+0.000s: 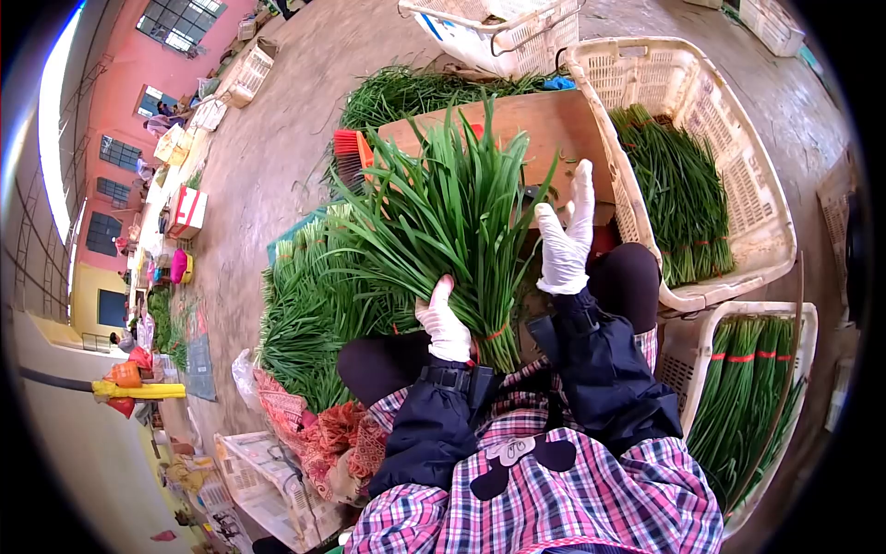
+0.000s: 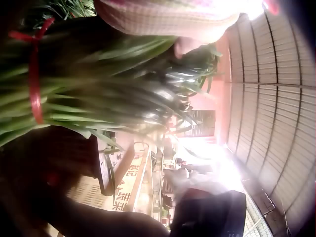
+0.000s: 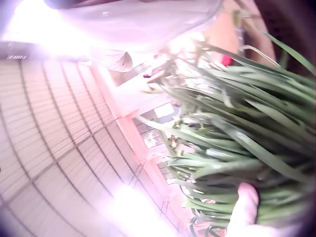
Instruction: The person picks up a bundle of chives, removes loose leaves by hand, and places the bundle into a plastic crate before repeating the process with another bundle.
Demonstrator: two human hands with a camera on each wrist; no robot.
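Note:
A bunch of long, flat green leaves, apparently Chinese chives (image 1: pixel 452 212), stands fanned out in front of the person's lap. My left hand (image 1: pixel 443 325), in a white glove with the thumb tip bare, grips the bunch low down from its left side. A red tie (image 1: pixel 496 333) circles the stems near their cut ends; the left wrist view shows this red tie (image 2: pixel 34 94) with loose ends. My right hand (image 1: pixel 567 238), also gloved, is held up to the right of the bunch, apart from it, fingers extended. Left-hand fingers behind the leaves are hidden.
Loose chives (image 1: pixel 314 314) lie piled at the left. Behind the bunch are a brown board (image 1: pixel 554 129) and red bristles (image 1: pixel 349 144). A white crate (image 1: pixel 766 203) with chives stands at the right, another crate (image 1: pixel 808 323) with tied bunches nearer. Patterned cloth (image 1: pixel 341 448) lies front left.

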